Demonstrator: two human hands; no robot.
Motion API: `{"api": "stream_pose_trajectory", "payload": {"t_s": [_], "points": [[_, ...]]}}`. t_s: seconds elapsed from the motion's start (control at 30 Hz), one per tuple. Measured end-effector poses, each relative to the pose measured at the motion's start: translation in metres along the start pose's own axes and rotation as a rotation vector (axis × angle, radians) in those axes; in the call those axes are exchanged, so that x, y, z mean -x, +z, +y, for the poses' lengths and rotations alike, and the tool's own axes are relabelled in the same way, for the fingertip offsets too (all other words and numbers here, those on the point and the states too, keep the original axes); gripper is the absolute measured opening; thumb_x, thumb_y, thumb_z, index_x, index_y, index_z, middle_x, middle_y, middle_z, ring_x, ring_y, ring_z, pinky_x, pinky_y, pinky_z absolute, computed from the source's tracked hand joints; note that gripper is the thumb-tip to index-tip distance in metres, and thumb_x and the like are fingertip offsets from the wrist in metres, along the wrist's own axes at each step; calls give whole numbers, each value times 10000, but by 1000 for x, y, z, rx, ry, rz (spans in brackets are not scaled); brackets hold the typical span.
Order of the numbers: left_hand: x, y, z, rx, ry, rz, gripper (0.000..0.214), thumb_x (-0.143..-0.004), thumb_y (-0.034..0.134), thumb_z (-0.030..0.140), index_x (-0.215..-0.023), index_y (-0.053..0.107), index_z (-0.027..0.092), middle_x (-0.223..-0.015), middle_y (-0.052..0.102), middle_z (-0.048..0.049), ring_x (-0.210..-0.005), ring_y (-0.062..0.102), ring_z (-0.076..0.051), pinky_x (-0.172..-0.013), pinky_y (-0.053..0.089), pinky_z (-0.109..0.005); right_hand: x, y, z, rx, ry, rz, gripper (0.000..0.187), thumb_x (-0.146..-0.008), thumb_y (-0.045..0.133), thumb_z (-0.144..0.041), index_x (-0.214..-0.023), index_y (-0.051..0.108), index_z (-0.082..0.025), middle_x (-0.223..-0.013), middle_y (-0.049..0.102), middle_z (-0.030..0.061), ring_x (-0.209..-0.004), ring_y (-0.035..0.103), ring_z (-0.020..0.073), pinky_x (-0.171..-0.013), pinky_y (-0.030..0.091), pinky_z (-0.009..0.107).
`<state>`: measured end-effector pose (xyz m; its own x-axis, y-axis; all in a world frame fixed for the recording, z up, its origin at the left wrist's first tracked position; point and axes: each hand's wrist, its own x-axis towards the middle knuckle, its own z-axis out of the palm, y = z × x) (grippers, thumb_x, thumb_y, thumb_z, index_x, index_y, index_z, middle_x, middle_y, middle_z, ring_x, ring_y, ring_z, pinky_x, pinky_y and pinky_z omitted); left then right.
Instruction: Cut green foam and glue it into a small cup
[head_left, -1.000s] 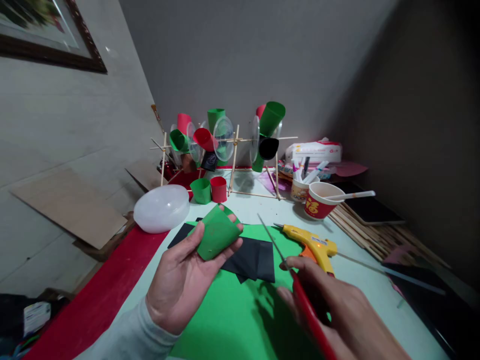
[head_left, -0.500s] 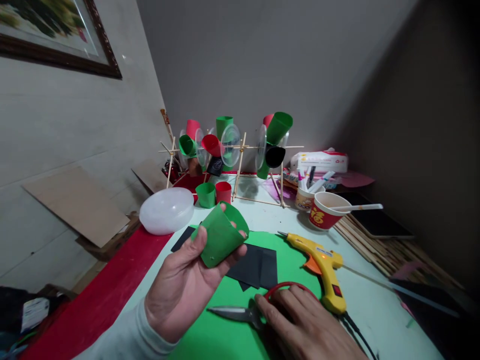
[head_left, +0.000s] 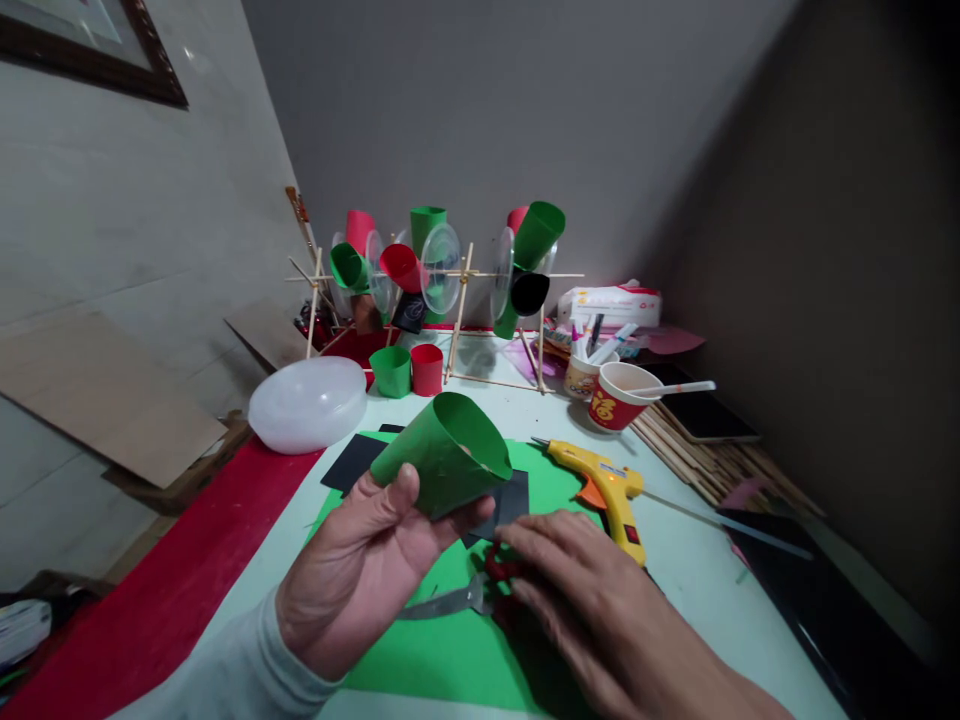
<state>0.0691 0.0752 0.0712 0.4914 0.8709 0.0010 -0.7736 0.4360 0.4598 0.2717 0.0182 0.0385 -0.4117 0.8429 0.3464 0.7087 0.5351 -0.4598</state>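
Observation:
My left hand (head_left: 367, 565) is closed around a green paper tube (head_left: 427, 450), thumb in front, with the tube's open end tilted up to the right. My right hand (head_left: 585, 590) has its fingers curled over the red handles of a pair of scissors (head_left: 446, 603); the scissors are blurred and the hand hides much of the handles. Under both hands lies a green paper sheet (head_left: 420, 665). Black paper pieces (head_left: 352, 460) rest on it behind the tube. To the right of the tube, a yellow glue gun (head_left: 607, 490) lies on its side.
A wooden-stick frame (head_left: 459, 320) carrying clear discs and coloured tubes stands at the back. Before it are a green tube (head_left: 391, 371) and a red tube (head_left: 427, 370). A white balloon-like bowl (head_left: 307, 405) sits left; a red paper cup (head_left: 619, 398) and wooden strips (head_left: 686, 445) lie right.
The green tube has turned in my left hand, its opening now facing more toward me. My right hand has closed further over the scissors, which have shifted. The view has moved slightly.

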Motion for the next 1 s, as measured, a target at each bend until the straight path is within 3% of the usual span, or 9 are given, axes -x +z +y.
{"api": "stream_pose_trajectory", "payload": {"t_s": [0.1, 0.27, 0.4, 0.53, 0.63, 0.77, 0.87, 0.93, 1.0], "points": [[3, -1, -4, -17, -16, 16, 124, -802, 766, 74, -886, 804, 157, -932, 816, -72, -940, 765, -219, -870, 637, -364, -7, -11, -6, -299, 172, 186, 330, -978, 569, -282, -1307, 550, -274, -1197, 698, 55, -1038, 691, 186, -896, 579, 308], [3, -3, -12, -51, -99, -6, 141, -837, 737, 90, -903, 817, 186, -1024, 805, -90, -1028, 744, -235, -968, 591, -370, -26, -16, -25, -721, 349, 281, 583, -855, 741, -352, -1370, 470, -318, -1254, 670, 32, -1054, 699, 179, -887, 597, 294], [5, -5, -19, -104, -144, 23, 319, -798, 777, 91, -1087, 779, 225, -1033, 807, -50, -1008, 745, -184, -910, 593, -249, -35, -6, -33, -713, 339, 428, 515, -845, 742, -291, -1302, 506, -322, -1120, 697, 4, -994, 699, 159, -922, 565, 312], [9, -8, -22, -173, -183, 34, 441, -745, 823, 113, -1156, 749, 253, -1070, 798, -29, -1048, 729, -201, -888, 595, -246, -36, -2, -29, -692, 341, 534, 443, -844, 726, -250, -1239, 532, -296, -1029, 696, -6, -975, 681, 150, -876, 558, 290], [11, -9, -21, -265, -205, 41, 388, -755, 808, 132, -1122, 757, 249, -1124, 778, -42, -1086, 708, -231, -934, 583, -310, -36, -5, -23, -709, 335, 578, 399, -853, 711, -254, -1213, 538, -262, -995, 695, 6, -928, 678, 151, -760, 558, 258], [7, -15, -13, -514, -183, 239, 189, -819, 759, 277, -996, 772, 211, -1082, 761, -50, -1080, 677, -230, -909, 572, -288, -35, -12, -16, -712, 346, 633, 364, -877, 680, -260, -1207, 525, -248, -930, 691, 3, -829, 662, 147, -701, 535, 266], [1, -18, -6, -671, 39, 394, 183, -833, 732, 368, -924, 760, 212, -973, 735, -34, -1052, 650, -208, -815, 565, -220, -31, -14, -13, -694, 352, 615, 350, -878, 670, -255, -1194, 520, -248, -878, 677, -12, -769, 641, 138, -662, 515, 260], [0, -14, -4, -701, 136, 378, 206, -836, 723, 384, -965, 740, 223, -1013, 719, -35, -1066, 643, -218, -823, 561, -238, -29, -13, -13, -674, 361, 545, 375, -863, 675, -245, -1201, 513, -253, -877, 675, -14, -757, 635, 140, -604, 494, 244], [2, -8, -6, -709, 101, 291, 280, -835, 722, 394, -1061, 708, 228, -1106, 711, -58, -1094, 646, -253, -862, 558, -290, -26, -10, -14, -665, 363, 466, 411, -853, 686, -242, -1221, 504, -260, -901, 678, -11, -776, 642, 145, -596, 491, 241]]}}
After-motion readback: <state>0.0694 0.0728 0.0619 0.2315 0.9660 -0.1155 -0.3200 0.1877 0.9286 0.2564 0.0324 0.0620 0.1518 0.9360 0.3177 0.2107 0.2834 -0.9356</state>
